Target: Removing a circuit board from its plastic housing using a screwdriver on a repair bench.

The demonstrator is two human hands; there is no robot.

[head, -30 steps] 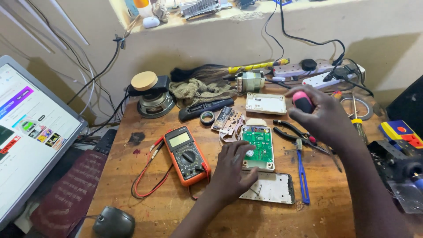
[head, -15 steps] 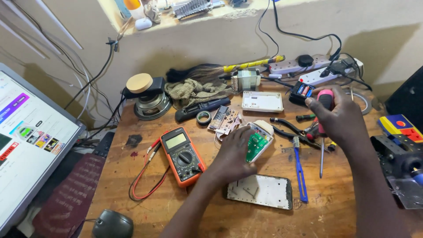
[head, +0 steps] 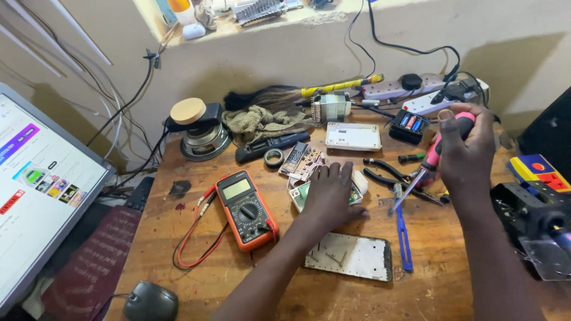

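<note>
Since the earlier frame, the right hand [head: 467,148] has lifted the pink-handled screwdriver [head: 433,159] clear of the tabletop [head: 452,279], fist closed round its handle, tip slanting down towards the left hand [head: 330,196]. That hand lies palm-down, fingers loosely curled over the green circuit board [head: 302,194]. An orange multimeter [head: 247,209] sits left of it, a white backplate [head: 351,257] just below.

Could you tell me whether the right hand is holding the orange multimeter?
No, the right hand grips a pink-handled screwdriver, while the orange multimeter lies untouched on the bench.
</note>
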